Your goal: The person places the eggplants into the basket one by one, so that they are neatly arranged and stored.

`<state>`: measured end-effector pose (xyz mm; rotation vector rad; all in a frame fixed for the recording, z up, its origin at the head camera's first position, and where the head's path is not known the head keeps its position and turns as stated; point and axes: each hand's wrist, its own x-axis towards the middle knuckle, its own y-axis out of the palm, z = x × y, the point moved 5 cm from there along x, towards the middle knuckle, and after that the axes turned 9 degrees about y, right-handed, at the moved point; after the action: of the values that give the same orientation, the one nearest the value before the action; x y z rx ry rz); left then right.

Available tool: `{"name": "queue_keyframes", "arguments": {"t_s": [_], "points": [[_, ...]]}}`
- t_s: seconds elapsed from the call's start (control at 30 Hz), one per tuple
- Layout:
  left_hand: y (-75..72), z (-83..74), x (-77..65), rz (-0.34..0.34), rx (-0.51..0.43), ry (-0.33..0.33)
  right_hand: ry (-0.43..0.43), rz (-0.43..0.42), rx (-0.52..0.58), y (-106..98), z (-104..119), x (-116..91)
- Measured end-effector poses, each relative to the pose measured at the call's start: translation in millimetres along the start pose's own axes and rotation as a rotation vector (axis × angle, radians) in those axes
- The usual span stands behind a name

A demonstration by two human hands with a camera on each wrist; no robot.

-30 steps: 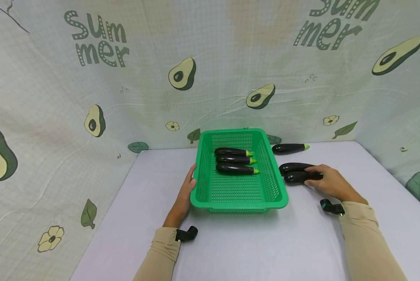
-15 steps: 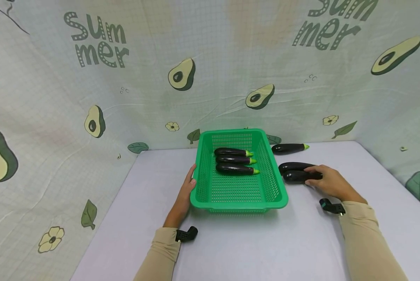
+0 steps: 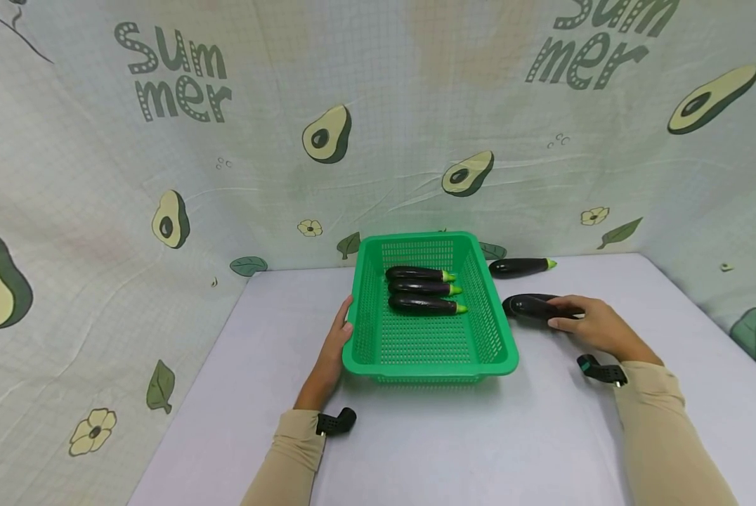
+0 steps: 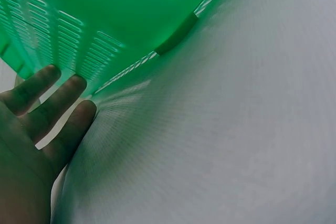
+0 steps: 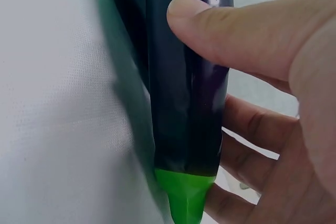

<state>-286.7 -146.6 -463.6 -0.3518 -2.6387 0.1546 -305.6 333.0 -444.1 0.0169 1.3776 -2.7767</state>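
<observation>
My right hand (image 3: pixel 596 325) pinches a dark, glossy eggplant (image 5: pixel 186 93), thumb on one side and fingers on the other. Its green stem end (image 5: pixel 186 192) shows in the right wrist view. A second eggplant (image 5: pixel 131 9) lies right behind it, mostly covered by the held one in the head view. At the left side of the green plastic basket (image 3: pixel 431 369), my left hand (image 3: pixel 335 344) rests with extended fingers against the outer wall. Inside the basket, three eggplants (image 3: pixel 422 304) lie side by side, green ends to the right.
Another eggplant (image 3: pixel 520 268) lies on the white-covered table (image 3: pixel 416 443) beyond the right hand, near the back edge. A printed cloth (image 3: pixel 390 126) with avocados and leaves hangs behind and beside the table. Each wrist wears a black camera (image 3: pixel 336 422).
My right hand has raised the gripped eggplant slightly, so it now overlaps the one behind it. The left hand and the basket stay in place.
</observation>
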Motion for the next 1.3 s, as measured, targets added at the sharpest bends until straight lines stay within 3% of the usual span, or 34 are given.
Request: {"name": "queue_keyframes", "arguments": {"t_s": [0.2,0.73,1.3], "points": [[-0.3,-0.2,0.4,0.002,0.006,0.005,-0.030,-0.011,0.036,-2.2,1.7,-1.0],[-1.8,3.9,-1.0,-0.006,0.022,-0.004,0.026,0.001,0.116,-5.1,5.4,-2.4],[-0.3,1.1,-0.5,0.007,0.013,-0.001,0.038,-0.004,0.122,-4.8,7.0,-3.4]]}}
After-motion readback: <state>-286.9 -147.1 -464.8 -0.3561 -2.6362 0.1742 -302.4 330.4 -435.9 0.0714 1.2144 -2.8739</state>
